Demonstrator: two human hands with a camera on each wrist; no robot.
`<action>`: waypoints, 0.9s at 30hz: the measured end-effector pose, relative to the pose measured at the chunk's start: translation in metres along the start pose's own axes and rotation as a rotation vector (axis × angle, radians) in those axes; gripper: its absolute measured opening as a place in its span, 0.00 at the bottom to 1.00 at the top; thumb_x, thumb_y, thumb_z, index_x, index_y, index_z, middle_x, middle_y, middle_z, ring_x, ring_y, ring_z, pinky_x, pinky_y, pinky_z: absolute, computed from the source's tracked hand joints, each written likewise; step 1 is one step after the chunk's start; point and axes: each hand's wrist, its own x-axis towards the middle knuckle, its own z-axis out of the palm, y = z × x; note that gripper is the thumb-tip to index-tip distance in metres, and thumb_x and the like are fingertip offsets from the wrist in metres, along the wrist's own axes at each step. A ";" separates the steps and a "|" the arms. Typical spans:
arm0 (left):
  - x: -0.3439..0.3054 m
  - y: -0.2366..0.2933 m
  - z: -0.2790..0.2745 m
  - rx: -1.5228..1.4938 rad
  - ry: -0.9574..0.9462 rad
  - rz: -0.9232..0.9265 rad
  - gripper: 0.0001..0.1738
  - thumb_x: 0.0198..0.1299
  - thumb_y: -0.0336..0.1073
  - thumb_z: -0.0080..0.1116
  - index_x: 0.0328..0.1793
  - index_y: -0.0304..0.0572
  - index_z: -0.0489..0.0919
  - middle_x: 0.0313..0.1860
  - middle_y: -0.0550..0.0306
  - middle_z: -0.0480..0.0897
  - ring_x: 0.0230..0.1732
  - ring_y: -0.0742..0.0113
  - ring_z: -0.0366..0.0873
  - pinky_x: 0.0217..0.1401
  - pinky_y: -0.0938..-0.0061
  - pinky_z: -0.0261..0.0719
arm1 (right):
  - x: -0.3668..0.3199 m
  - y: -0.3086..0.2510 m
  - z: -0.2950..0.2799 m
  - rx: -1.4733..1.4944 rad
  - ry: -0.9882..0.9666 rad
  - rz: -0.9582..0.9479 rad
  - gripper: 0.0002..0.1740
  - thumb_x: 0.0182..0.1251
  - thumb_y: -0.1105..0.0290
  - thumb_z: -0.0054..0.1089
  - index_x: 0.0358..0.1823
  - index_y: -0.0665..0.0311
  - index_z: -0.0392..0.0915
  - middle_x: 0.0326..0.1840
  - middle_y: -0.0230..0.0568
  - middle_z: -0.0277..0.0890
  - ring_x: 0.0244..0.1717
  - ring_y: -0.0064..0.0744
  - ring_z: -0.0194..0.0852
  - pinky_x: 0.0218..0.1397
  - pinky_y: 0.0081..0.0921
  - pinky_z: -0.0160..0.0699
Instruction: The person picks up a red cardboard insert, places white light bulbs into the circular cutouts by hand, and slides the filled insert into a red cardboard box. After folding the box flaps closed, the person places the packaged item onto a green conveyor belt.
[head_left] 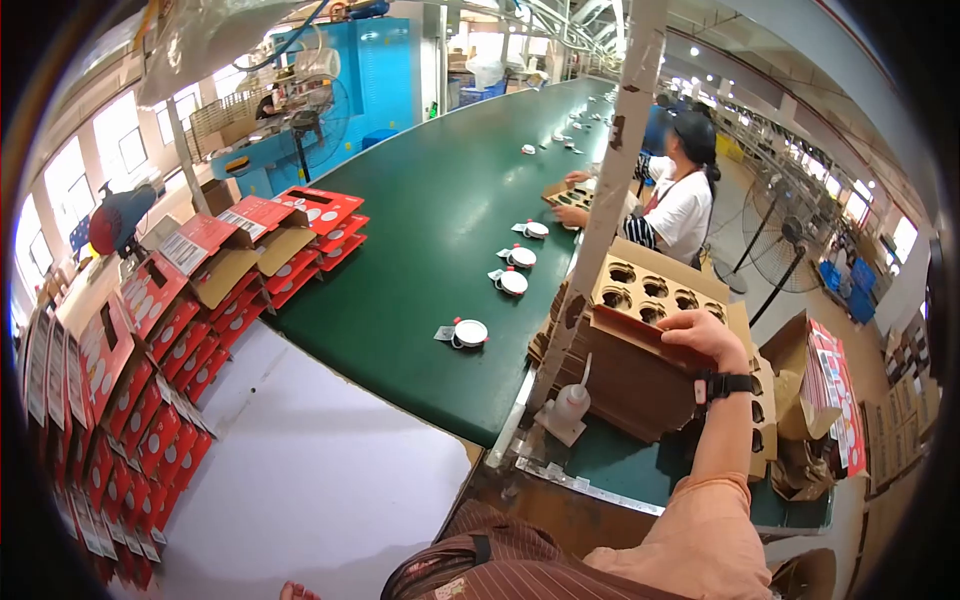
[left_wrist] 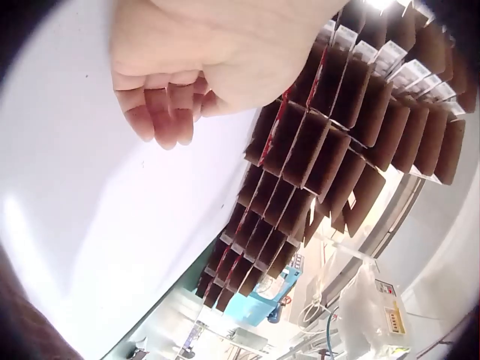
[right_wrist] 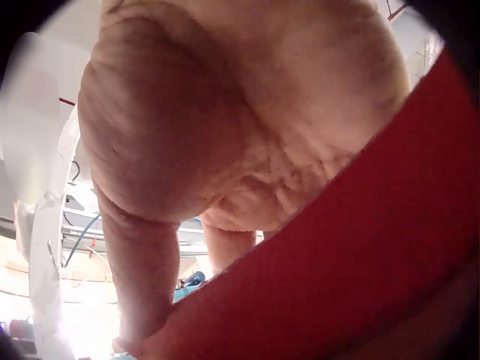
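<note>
My right hand (head_left: 705,335) grips the near edge of a brown cardboard tray (head_left: 637,291) with round cut-outs, on top of a cardboard stack (head_left: 640,390) beside the belt. From the right wrist, a red panel (right_wrist: 375,240) fills the lower right, with the thumb and fingers at its edge. Over the white board (left_wrist: 67,172), my left hand (left_wrist: 202,67) hangs with loosely bent fingers and holds nothing; only its fingertips enter the head view at the bottom. Rows of red cardboard sleeves (head_left: 175,420) stand left of it, their open brown ends showing in the left wrist view.
Several small white round items (head_left: 470,333) with tags lie along the green conveyor belt (head_left: 400,250). A white post (head_left: 605,190) rises at its right edge, near a squeeze bottle (head_left: 571,403). Farther along, another person (head_left: 685,200) handles a similar tray. More cartons (head_left: 835,390) stand at right.
</note>
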 end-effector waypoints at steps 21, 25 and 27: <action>-0.007 -0.003 0.055 0.092 0.000 0.038 0.03 0.62 0.32 0.53 0.37 0.42 0.76 0.30 0.60 0.78 0.29 0.68 0.73 0.34 0.75 0.75 | -0.007 -0.022 0.017 -0.283 0.218 0.007 0.13 0.56 0.63 0.64 0.30 0.68 0.81 0.20 0.35 0.74 0.24 0.23 0.69 0.32 0.25 0.70; -0.001 -0.006 0.053 0.092 0.021 0.035 0.04 0.62 0.32 0.54 0.38 0.41 0.76 0.31 0.58 0.77 0.29 0.67 0.72 0.34 0.75 0.75 | -0.010 -0.021 0.011 -0.139 0.090 0.082 0.11 0.56 0.64 0.66 0.32 0.66 0.83 0.23 0.30 0.76 0.25 0.20 0.69 0.31 0.22 0.69; 0.001 -0.007 0.052 0.077 0.028 0.030 0.04 0.62 0.32 0.54 0.37 0.41 0.76 0.31 0.58 0.78 0.29 0.67 0.73 0.34 0.75 0.76 | -0.011 -0.017 0.008 -0.090 0.063 0.078 0.10 0.56 0.65 0.66 0.34 0.65 0.83 0.25 0.29 0.77 0.26 0.19 0.69 0.31 0.22 0.69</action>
